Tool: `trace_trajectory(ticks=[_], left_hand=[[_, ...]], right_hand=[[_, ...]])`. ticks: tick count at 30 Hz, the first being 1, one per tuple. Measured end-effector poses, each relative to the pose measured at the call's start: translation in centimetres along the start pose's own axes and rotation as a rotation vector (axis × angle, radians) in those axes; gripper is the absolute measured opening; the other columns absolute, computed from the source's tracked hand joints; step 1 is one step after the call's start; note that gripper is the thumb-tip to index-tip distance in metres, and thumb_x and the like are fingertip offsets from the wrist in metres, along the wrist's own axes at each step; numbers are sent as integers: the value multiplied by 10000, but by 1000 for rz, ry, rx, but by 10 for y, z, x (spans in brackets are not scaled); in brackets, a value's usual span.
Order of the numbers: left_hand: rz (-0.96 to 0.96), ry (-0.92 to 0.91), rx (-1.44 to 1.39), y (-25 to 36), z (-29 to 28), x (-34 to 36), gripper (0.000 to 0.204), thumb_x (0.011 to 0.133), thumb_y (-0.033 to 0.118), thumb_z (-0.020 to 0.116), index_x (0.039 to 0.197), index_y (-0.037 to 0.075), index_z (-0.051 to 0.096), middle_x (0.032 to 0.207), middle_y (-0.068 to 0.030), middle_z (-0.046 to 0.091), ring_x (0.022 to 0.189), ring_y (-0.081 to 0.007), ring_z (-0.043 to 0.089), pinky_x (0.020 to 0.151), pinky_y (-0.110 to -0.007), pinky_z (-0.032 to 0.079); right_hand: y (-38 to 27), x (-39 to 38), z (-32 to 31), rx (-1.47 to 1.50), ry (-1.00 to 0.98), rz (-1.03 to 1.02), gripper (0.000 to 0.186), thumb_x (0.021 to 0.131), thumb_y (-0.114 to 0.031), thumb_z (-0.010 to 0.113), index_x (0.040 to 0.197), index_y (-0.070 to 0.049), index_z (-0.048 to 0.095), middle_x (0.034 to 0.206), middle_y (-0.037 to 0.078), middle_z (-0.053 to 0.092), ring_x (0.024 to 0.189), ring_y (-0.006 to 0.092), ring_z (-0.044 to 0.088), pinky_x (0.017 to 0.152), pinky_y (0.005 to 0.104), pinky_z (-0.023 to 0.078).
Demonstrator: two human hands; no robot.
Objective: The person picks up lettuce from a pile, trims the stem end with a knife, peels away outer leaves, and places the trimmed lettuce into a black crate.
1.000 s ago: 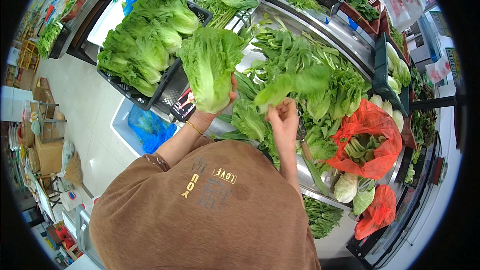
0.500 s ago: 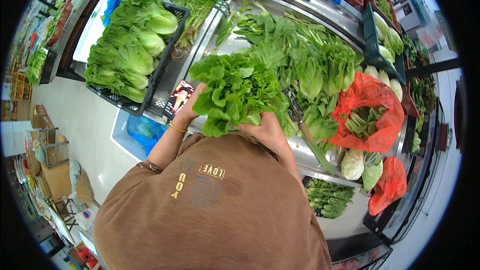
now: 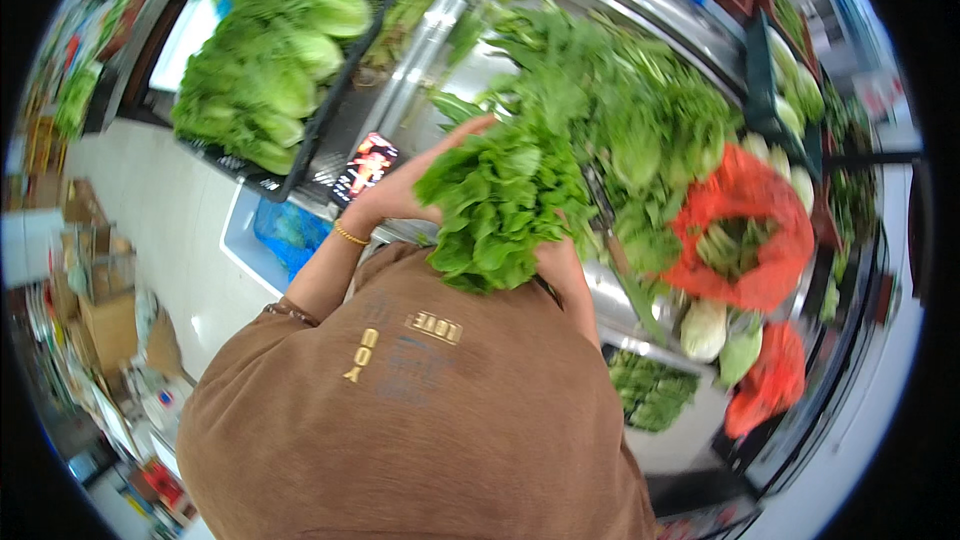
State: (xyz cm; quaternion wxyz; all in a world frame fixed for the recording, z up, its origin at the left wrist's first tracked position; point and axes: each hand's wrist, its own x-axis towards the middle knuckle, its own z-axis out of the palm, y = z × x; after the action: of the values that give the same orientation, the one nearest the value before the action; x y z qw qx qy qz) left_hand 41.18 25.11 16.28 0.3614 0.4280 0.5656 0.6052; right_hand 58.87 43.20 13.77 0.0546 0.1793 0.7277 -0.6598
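Both of my hands close on one frilly, bright green head of leaf lettuce (image 3: 500,202), which I hold close in front of my chest, near the metal edge of the produce counter (image 3: 620,290); its long axis runs from lower left up to the right; my left hand (image 3: 405,190) cups its far left side, fingers spread wide; my right hand (image 3: 562,270) grips under its near right side, fingers mostly hidden by leaves; neither hand is nearer.

Left hand (image 3: 410,185), right hand (image 3: 565,275), both holding leafy lettuce (image 3: 500,205)
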Motion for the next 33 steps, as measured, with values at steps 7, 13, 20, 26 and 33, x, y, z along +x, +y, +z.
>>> trace_trajectory(ticks=[7, 13, 20, 26, 33], left_hand=[[-449, 320, -1041, -70, 11, -35, 520, 912, 338, 646, 1322, 39, 533, 1268, -79, 609, 1138, -187, 589, 1019, -364, 456], [174, 866, -1168, -80, -41, -119, 660, 879, 515, 633, 1362, 88, 491, 1334, -94, 567, 1196, -260, 565, 1043, -440, 446], [-228, 1671, 150, -70, -170, -187, 938, 844, 528, 669, 1454, -21, 216, 1371, -263, 421, 1200, -402, 499, 1014, -448, 424], [-712, 1651, 687, -96, -184, -180, 1032, 842, 536, 657, 1462, -80, 108, 1393, -386, 280, 1269, -512, 350, 1036, -500, 363], [-508, 1248, 1634, -34, -160, -141, 626, 872, 391, 619, 1408, 122, 440, 1511, -142, 314, 1390, -357, 283, 1106, -532, 220]], right_hand=[[-33, 25, 24, 231, -84, -71, 740, 868, -227, 712, 1424, 6, 283, 1327, 186, 472, 1078, 232, 558, 930, 361, 460], [-52, 44, 42, 123, -162, -41, 741, 923, -313, 654, 1483, -52, 245, 1349, 200, 451, 1053, 228, 583, 915, 358, 466], [-26, 50, 42, 48, -188, 34, 687, 911, -199, 672, 1453, -51, 277, 1302, 195, 468, 984, 195, 565, 846, 324, 475], [-11, 46, 40, 27, -137, 85, 645, 900, -185, 684, 1425, -50, 334, 1289, 184, 486, 998, 200, 563, 846, 323, 475], [11, 37, 33, 14, -46, 91, 617, 893, -182, 687, 1403, -40, 369, 1257, 177, 514, 958, 214, 598, 803, 330, 503]])
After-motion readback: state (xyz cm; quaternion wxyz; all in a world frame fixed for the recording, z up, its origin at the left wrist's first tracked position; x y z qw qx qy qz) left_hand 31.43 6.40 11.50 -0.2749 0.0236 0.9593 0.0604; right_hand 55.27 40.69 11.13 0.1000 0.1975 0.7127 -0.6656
